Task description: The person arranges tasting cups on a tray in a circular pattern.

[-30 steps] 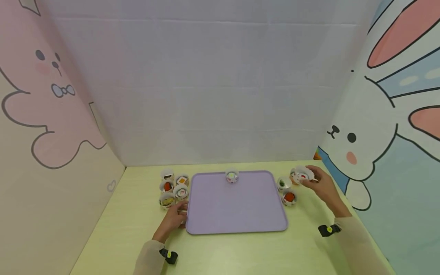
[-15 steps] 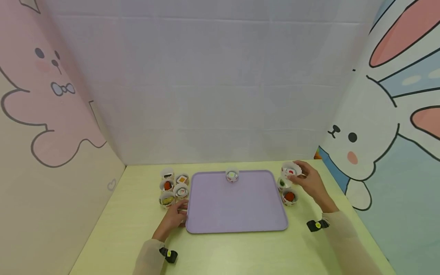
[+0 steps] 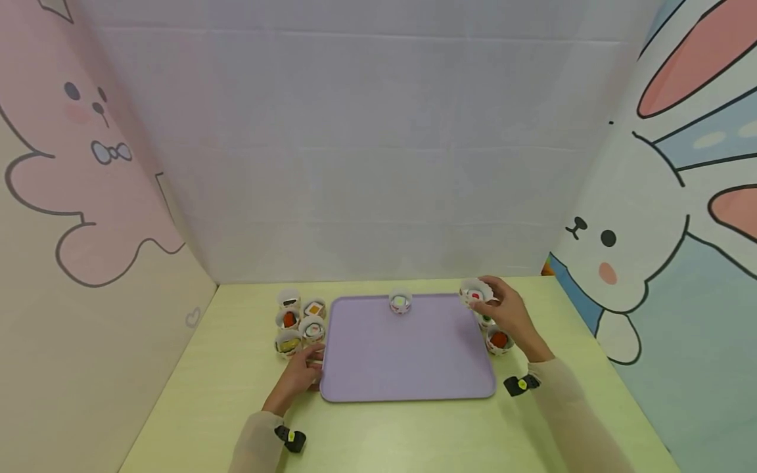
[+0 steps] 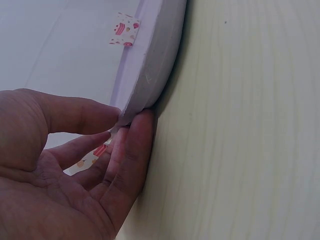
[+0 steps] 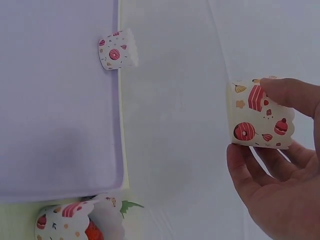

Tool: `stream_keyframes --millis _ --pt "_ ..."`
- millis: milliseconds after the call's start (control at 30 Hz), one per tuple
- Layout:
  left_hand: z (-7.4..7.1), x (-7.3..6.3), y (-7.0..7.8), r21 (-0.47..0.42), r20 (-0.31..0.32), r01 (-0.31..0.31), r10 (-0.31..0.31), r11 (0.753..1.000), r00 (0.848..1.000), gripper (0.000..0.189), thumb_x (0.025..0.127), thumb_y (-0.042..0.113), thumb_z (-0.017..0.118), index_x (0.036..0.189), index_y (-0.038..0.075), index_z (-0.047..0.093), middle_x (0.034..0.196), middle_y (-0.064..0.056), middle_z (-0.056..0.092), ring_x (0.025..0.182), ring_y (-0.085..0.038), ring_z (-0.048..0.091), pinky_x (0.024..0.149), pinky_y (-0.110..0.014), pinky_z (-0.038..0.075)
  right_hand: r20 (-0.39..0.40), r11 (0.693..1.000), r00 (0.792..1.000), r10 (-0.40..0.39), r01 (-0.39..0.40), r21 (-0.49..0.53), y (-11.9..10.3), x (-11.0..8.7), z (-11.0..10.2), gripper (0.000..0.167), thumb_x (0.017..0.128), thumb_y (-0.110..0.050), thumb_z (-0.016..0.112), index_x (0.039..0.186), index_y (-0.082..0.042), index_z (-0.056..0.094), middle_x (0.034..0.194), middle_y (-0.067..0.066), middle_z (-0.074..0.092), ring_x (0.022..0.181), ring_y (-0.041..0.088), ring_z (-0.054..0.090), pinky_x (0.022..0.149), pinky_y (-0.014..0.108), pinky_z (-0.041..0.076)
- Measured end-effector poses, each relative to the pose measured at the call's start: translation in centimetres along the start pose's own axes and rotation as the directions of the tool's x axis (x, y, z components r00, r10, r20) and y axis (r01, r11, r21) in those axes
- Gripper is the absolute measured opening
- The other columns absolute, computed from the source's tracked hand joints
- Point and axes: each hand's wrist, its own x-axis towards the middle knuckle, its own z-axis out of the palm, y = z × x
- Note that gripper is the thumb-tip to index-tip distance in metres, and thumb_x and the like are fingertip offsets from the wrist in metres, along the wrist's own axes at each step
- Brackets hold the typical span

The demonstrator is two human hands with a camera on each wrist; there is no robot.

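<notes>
My right hand (image 3: 512,316) holds a paper baking cup (image 5: 262,114) between thumb and fingers, above the far right corner of the lilac tray (image 3: 408,358). Cakes and donuts are printed on its side, and something white and red shows inside. My left hand (image 3: 298,376) pinches the tray's left edge near the front corner, thumb on the rim and fingers at its underside in the left wrist view. A similar cup (image 3: 399,303) with a pale green and white piece stands at the middle of the tray's far edge.
Left of the tray, several filled paper cups (image 3: 288,343) stand in a cluster. By its right edge are a cup with a red piece (image 3: 499,340) and one with something green (image 3: 485,320), partly hidden by my right hand. A white backdrop (image 3: 355,164) rises behind the table.
My right hand has carried the cup leftward from the table right of the tray to over the tray's far right corner. The left hand has stayed at the tray edge.
</notes>
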Motion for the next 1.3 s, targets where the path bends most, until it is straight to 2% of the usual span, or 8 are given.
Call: stream_keyframes --millis 300,500,567,667,767,967,1133,1300 --pt "0.0 -0.1 0.2 0.008 -0.002 0.003 -0.003 1.0 1.0 0.058 0.084 -0.012 0.055 0.14 0.002 0.048 0.124 -0.021 0.056 0.1 -0.028 0.06 0.058 -0.039 0.057 0.058 0.997 0.998 0.005 -0.009 0.078 0.6 1.1 2.4 0.069 0.088 -0.026 0.074 0.147 -0.009 0.042 0.158 0.023 0.029 0.116 0.037 0.059 0.084 0.024 0.052" --pt "0.0 -0.1 0.2 0.014 -0.002 -0.003 0.003 1.0 1.0 0.058 0.084 -0.012 0.055 0.14 0.001 0.048 0.123 -0.022 0.056 0.099 -0.028 0.06 0.058 -0.039 0.057 0.068 0.992 0.998 -0.003 -0.006 0.128 -0.6 1.2 4.0 0.066 0.087 -0.016 0.074 0.144 -0.004 0.043 0.149 0.028 0.042 0.093 0.019 0.062 0.074 0.022 0.052" --pt "0.0 -0.1 0.2 0.015 0.0 -0.004 0.004 1.0 1.0 0.058 0.084 -0.011 0.055 0.14 0.001 0.048 0.124 -0.022 0.056 0.1 -0.028 0.06 0.058 -0.039 0.057 0.063 0.991 0.998 -0.011 0.003 0.131 -1.4 1.0 4.3 0.065 0.087 -0.012 0.073 0.144 0.0 0.043 0.146 0.03 0.044 0.091 0.022 0.063 0.071 0.019 0.051" --pt "0.1 0.0 0.1 0.013 0.003 -0.002 0.002 1.0 1.0 0.058 0.084 -0.011 0.055 0.14 0.002 0.048 0.124 -0.022 0.055 0.1 -0.028 0.06 0.058 -0.038 0.057 0.05 0.99 0.999 -0.013 0.006 0.138 -2.5 0.9 4.7 0.064 0.086 -0.006 0.073 0.142 0.006 0.043 0.144 0.032 0.044 0.101 0.037 0.061 0.072 0.015 0.049" --pt "0.1 0.1 0.1 0.018 0.011 -0.004 0.003 1.0 1.0 0.058 0.084 -0.01 0.054 0.141 0.001 0.047 0.124 -0.022 0.055 0.098 -0.025 0.059 0.058 -0.037 0.058 0.03 0.992 0.999 -0.024 0.02 0.125 -2.0 1.4 5.5 0.063 0.085 -0.004 0.072 0.14 0.008 0.043 0.14 0.033 0.047 0.111 0.045 0.057 0.074 0.014 0.048" --pt "0.1 0.3 -0.1 0.007 0.008 0.001 -0.001 1.0 1.0 0.059 0.083 -0.01 0.055 0.141 0.001 0.048 0.123 -0.02 0.055 0.097 -0.024 0.059 0.059 -0.036 0.058 0.006 0.995 1.0 0.011 -0.012 0.103 1.2 3.2 7.7 0.062 0.084 -0.01 0.076 0.139 -0.002 0.048 0.14 0.026 0.052 0.112 0.039 0.06 0.078 0.023 0.052" --pt "0.1 0.3 -0.2 0.004 0.004 0.006 -0.006 1.0 1.0 0.058 0.084 -0.011 0.055 0.14 0.002 0.048 0.124 -0.021 0.055 0.099 -0.026 0.059 0.059 -0.037 0.058 -0.008 0.996 0.999 0.045 -0.044 0.077 1.9 3.8 9.1 0.061 0.083 -0.012 0.077 0.138 -0.006 0.049 0.139 0.022 0.053 0.12 0.038 0.057 0.091 0.041 0.054" --pt "0.0 0.2 0.0 0.002 0.001 0.012 -0.012 1.0 1.0 0.057 0.085 -0.01 0.055 0.14 0.002 0.049 0.124 -0.02 0.055 0.099 -0.026 0.059 0.059 -0.036 0.058 -0.025 0.997 0.997 0.071 -0.07 0.036 2.2 4.3 10.4 0.059 0.081 -0.01 0.078 0.135 -0.006 0.053 0.134 0.022 0.057 0.115 0.036 0.06 0.088 0.042 0.054"
